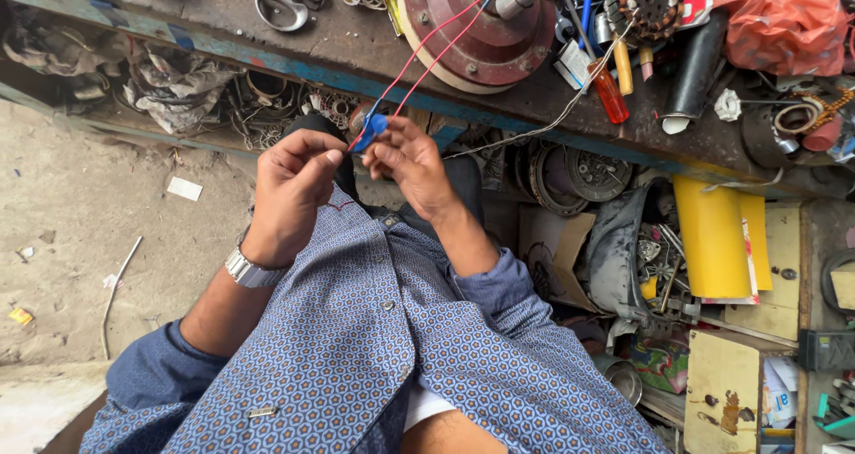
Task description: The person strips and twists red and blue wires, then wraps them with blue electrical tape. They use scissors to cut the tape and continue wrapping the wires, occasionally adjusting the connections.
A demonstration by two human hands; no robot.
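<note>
Nearest to you is your own patterned blue shirt (374, 347), sleeves pushed up, with a metal wristwatch (249, 271) on your left wrist. Just beyond the shirt your two hands meet over your lap, below the edge of the workbench (294, 57). Your left hand (294, 187) is curled, thumb and forefinger pinched on the near side of a small piece of blue tape (372, 129). Your right hand (410, 164) pinches the same blue tape from the other side, fingertips almost touching those of your left. The tape sits at the joint of two thin red wires (427, 49), just below the bench edge.

From your fingers the red wires run up over the bench edge to a round reddish-brown motor housing (485, 26) lying on the bench top. Left of that housing on the bench lies a pair of scissors (280, 4). Right of it lies a screwdriver with a red handle (610, 93), then a black tube (695, 66), and further right a crumpled red plastic bag (784, 31). Above the screwdriver sits a wound copper stator (650, 4).

Under the bench, a shelf holds crumpled rags (174, 84) and tangled wire coils. To the right of your right elbow, below the bench, stands a yellow roll of sheet (712, 236).
</note>
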